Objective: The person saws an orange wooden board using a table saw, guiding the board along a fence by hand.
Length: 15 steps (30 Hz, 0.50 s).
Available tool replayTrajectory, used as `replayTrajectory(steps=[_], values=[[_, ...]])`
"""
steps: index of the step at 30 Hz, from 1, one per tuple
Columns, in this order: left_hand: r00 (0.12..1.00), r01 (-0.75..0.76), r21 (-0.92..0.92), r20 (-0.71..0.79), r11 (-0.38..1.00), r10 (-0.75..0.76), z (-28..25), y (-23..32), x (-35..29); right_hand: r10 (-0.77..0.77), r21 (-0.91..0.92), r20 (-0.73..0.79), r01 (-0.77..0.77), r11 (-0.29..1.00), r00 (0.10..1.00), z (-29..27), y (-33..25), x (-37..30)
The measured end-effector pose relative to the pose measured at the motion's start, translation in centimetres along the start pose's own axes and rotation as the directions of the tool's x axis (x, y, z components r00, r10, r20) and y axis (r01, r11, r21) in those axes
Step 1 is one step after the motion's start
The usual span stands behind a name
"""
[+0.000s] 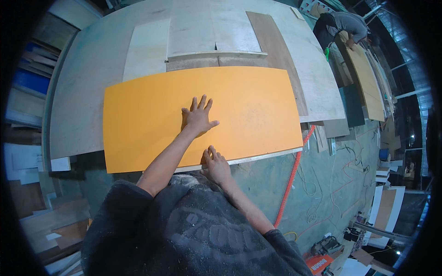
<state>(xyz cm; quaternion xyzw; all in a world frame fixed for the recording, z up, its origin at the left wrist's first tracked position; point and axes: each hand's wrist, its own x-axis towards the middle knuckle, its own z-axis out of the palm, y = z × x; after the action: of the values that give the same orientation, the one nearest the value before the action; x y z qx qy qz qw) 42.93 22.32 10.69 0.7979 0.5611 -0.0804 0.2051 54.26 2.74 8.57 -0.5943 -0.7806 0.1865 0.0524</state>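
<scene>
A large orange rectangular board [253, 110] lies across the near side of a pale worktable, its light near edge close to my body. My left hand [199, 120] rests palm down near the middle of the board, fingers spread and nothing held. Nearer to me, my right hand [217, 168] is at the board's near edge. Its slightly bent fingers reach over the top face and appear to grip the edge. The underside of that grip is hidden.
Strips and panels lie on the worktable [83, 101] beyond the board. A coiled red hose [294, 170] hangs at its right end, above cables on the floor. At the far right a person [350, 27] bends over stacked boards [363, 73]. A machine [324, 250] stands at lower right.
</scene>
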Motion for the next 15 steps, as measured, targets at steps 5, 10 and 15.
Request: replayTrajectory(steps=[5,10,15], values=[[0.928,-0.129,-0.439,-0.369,0.889,-0.047,3.3,-5.3,-4.8,0.217,0.324,-0.091,-0.177,0.929,0.972,-4.6,6.6,-1.0],[0.591,0.267,-0.681,-0.444,0.682,-0.674,8.8,-15.7,-18.8,0.534,0.148,-0.683,-0.623,0.768,0.497,-6.6,28.4,-8.2],[0.231,0.323,-0.849,0.499,-0.418,-0.835,14.9,-21.1,-25.0,0.915,0.403,-0.340,-0.845,0.351,0.218,-9.2,45.2,-12.5]])
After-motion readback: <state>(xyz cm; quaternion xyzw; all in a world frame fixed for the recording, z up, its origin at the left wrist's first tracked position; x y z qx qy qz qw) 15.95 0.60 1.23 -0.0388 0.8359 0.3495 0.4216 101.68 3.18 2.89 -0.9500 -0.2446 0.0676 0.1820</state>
